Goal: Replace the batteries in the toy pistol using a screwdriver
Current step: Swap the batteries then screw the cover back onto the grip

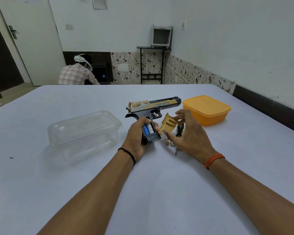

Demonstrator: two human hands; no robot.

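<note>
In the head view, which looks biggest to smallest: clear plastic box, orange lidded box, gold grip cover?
1. Clear plastic box, largest, though it lies nearer the camera.
2. Orange lidded box.
3. Gold grip cover, plainly smallest.

clear tub (pixel 82 131) left | pistol (pixel 153 109) centre | lidded box (pixel 207 109) right

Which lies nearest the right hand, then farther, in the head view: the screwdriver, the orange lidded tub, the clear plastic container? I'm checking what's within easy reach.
1. Dark-handled screwdriver: under the right hand, partly hidden.
2. Orange lidded plastic tub: just beyond it, to the right.
3. Clear rectangular plastic container: far left, past the left hand.
</note>
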